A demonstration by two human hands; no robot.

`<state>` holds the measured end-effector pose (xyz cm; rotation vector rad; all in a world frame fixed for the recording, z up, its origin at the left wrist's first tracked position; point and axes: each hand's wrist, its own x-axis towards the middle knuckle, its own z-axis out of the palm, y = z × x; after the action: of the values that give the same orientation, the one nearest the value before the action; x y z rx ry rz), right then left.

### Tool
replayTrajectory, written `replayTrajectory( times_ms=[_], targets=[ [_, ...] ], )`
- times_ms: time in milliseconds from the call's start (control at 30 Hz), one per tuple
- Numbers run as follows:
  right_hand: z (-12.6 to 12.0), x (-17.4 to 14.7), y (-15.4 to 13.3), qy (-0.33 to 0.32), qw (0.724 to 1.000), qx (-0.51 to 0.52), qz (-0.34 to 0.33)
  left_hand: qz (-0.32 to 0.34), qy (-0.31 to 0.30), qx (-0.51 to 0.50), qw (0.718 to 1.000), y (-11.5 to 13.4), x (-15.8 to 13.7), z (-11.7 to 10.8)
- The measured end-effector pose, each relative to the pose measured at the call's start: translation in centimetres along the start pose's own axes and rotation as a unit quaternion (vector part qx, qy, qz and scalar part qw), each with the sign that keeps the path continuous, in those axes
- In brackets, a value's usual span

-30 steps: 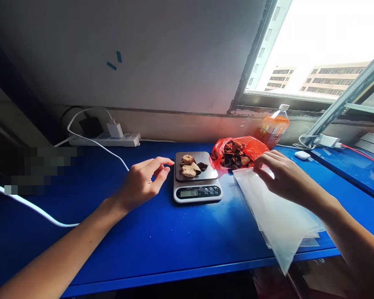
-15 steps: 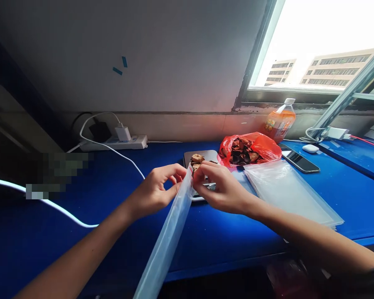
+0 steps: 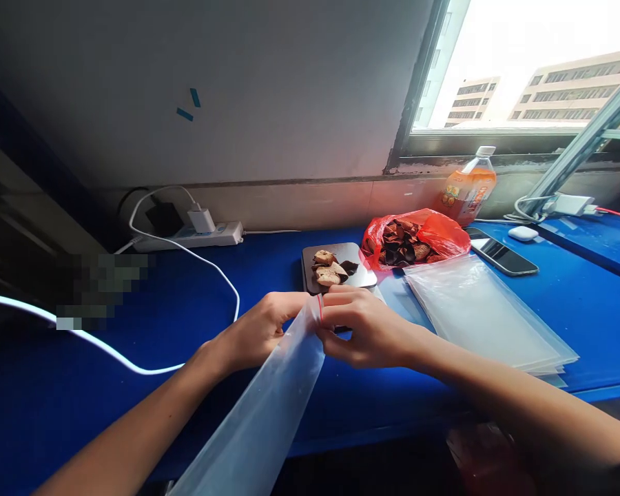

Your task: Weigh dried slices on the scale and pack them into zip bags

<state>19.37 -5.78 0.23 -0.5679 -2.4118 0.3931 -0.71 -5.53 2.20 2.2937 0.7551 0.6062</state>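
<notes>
- Now a clear bag (image 3: pixel 269 406) is up between the two hands; a second ago neither hand held one, and the right was over the stack
- Compared with half a second ago, its film looks broader and the hands sit lower in view, clear of the pieces; reads as work on the mouth, not visibly open
- Mouth end, with its red strip (image 3: pixel 319 307), is right at the fingertips; the rest slants down toward the person, past the table edge
- Right hand (image 3: pixel 366 327): fingers curled, thumb and fingertips pinching the bag beside the strip
- Left hand (image 3: pixel 258 327): looks pinched on the other side of the mouth, tips partly hidden by film
- Just beyond the hands, scale (image 3: pixel 359 258), its front covered by the right hand, readout not visible
- Dried pieces (image 3: pixel 331 275) on its plate, unchanged, none seen in the bag
- Right of the scale, red bag (image 3: pixel 447 234) with more pieces; nearer, stack of clear bags (image 3: pixel 486 317)
- Further out, phone (image 3: pixel 503 251) and bottle (image 3: pixel 470 189)
</notes>
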Motion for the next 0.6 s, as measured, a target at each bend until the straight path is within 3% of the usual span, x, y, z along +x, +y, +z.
replayTrajectory(
  times_ms=[133,300,367,500,600],
  targets=[
    [-0.3,0.0,-0.2,-0.002,0.999,0.017,-0.035,-0.023,0.018,0.01,1.0,-0.1,0.0,-0.8],
    [-0.7,-0.2,-0.6,0.002,0.99,0.137,-0.029,-0.087,0.059,-0.018,0.994,-0.7,-0.1,-1.7],
    [-0.5,-0.3,-0.8,0.005,0.986,0.163,-0.018,-0.093,0.058,-0.044,0.993,-0.6,-0.3,-1.8],
    [0.0,-0.5,-1.0,0.025,0.99,0.134,0.032,-0.106,0.028,-0.189,0.976,0.1,-0.9,-2.2],
    [0.2,-0.4,-1.1,0.042,0.99,0.104,0.086,-0.085,-0.012,-0.197,0.977,0.3,-1.2,-2.5]
  ],
)
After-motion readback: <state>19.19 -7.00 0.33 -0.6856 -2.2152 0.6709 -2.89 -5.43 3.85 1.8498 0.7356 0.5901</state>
